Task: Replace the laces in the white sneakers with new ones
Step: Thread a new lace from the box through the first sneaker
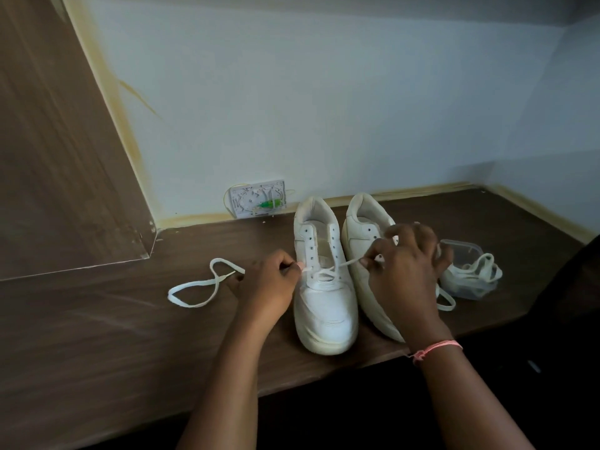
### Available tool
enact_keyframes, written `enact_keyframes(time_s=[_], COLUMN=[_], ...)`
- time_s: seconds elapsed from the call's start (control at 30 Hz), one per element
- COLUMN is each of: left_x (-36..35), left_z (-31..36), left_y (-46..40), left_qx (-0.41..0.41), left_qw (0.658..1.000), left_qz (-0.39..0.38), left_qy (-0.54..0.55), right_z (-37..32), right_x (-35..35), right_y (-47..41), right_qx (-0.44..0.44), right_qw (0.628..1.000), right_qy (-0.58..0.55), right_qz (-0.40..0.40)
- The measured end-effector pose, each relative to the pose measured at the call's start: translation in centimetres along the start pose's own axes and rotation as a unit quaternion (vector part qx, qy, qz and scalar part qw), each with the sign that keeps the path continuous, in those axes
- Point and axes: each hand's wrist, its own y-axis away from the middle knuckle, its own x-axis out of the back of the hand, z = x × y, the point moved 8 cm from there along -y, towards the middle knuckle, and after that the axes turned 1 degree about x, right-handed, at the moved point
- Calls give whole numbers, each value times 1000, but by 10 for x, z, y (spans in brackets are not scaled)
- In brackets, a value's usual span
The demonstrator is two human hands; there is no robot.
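Your L hand [264, 280] and R hand [407, 264] each pinch an end of the lace [324, 275] threaded thru the left sneaker's [324, 300] lowest eyelets.

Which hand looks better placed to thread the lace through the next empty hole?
Probably the right hand: it pinches the white flat lace near its short free end, beside the left white sneaker. The left hand grips the long trailing part.
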Motion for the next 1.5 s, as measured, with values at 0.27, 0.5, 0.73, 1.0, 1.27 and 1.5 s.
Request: enact_keyframes(time_s=[0.27,0.5,0.73,1.0,1.27,1.5], left_x=[33,60,52,50,1,-8], left_z=[-49,-94,-97,31,40,45], left_y=[-17,-11,-12,7,10,16], left_qx=[51,139,165,-145,-135,-147], left_qw=[994,964,962,973,982,977], left_qz=[91,163,139,174,133,150], left_qy=[19,-155,-165,32,-7,-25], right_z=[-6,-23,-21,-18,-37,-43], right_x=[-5,-7,-5,-5,-15,-14], right_y=[4,5,5,3,16,17], right_qx=[2,12,5,-15,-7,3], right_qw=[1000,1000,1000,999,1000,998], right_qy=[6,-15,-27,-31,-25,-50], right_qz=[1,3,3,-1,1,36])
